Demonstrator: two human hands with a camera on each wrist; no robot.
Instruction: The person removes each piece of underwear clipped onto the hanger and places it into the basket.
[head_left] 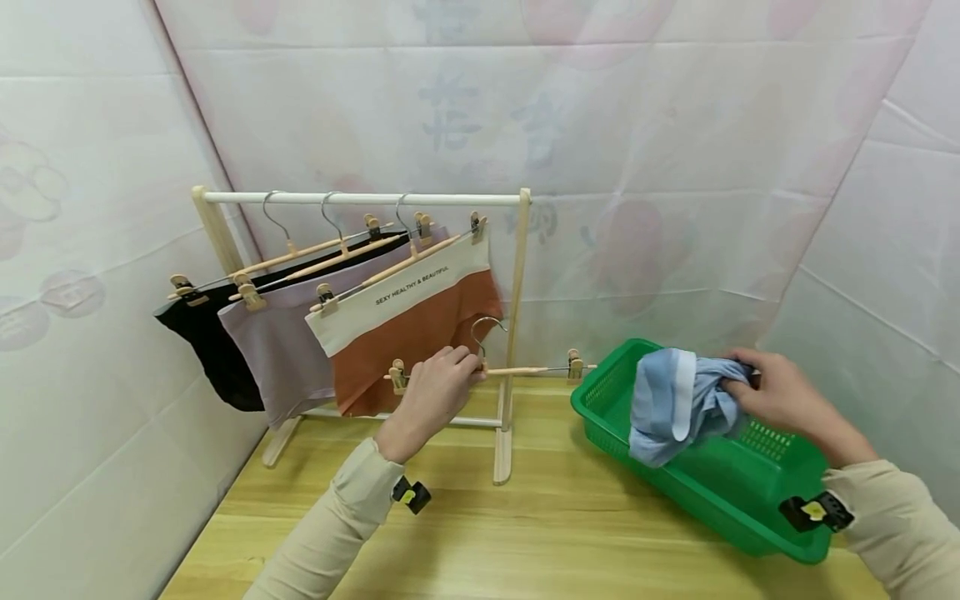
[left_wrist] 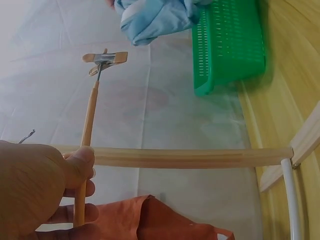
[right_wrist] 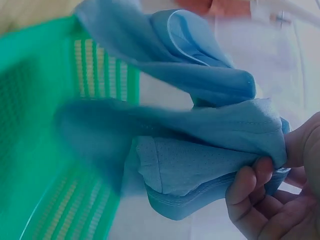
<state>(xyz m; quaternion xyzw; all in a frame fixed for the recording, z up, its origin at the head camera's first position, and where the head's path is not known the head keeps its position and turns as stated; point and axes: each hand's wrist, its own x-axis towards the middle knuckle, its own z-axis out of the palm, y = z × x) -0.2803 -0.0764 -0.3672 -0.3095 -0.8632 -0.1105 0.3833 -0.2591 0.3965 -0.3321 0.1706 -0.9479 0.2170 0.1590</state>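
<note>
My left hand (head_left: 438,387) grips the wooden bar of a clip hanger (head_left: 517,371) near its hook, in front of the rack's right post. In the left wrist view the fingers and thumb wrap the bar, and a clip (left_wrist: 106,58) sits at its far end. My right hand (head_left: 780,404) pinches a crumpled light blue underpants-like garment (head_left: 663,400) with a white band, above the green basket (head_left: 731,517). Seen from the right wrist, the blue cloth (right_wrist: 210,160) hangs in folds from the fingertips, partly blurred.
A small rack with a white rail (head_left: 360,198) carries three clip hangers with a black garment (head_left: 217,358), a lilac garment (head_left: 281,358) and an orange-and-white garment (head_left: 412,333). It stands on the wooden table (head_left: 450,533), left of the basket. Printed cloth walls (head_left: 675,167) enclose the back and sides.
</note>
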